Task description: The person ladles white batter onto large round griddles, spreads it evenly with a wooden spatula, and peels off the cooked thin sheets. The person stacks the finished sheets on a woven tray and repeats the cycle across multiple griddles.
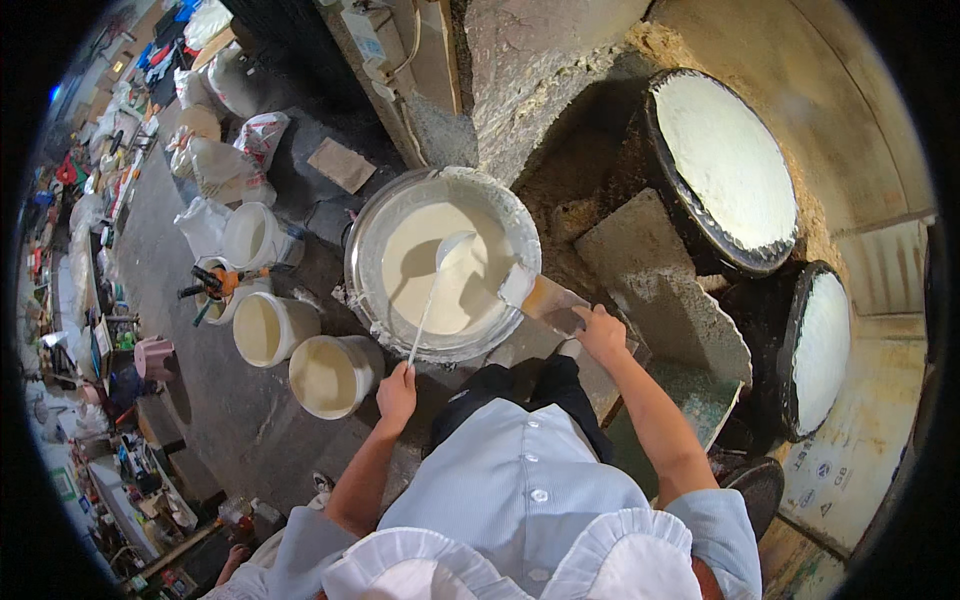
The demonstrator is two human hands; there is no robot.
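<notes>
My left hand (397,393) grips the long thin handle of a ladle (454,247). The ladle's bowl is over a large round metal basin (361,247) of pale, creamy batter (411,301), and its shadow falls on the surface. In my right hand (601,334) is a flat, broad scraper (553,304), its far end coated in white and reaching over the basin's right rim. Smears of batter crust that rim. To the right, two round black-rimmed pans (724,161) (819,356) bear a smooth white layer.
Left of the basin stand white buckets of batter (259,330) (324,377). Behind them are another white bucket (251,236) and an orange power tool (219,280). Filled sacks (217,165) and a flat brown piece (341,165) lie on the floor. Another person's hand (237,553) shows at lower left.
</notes>
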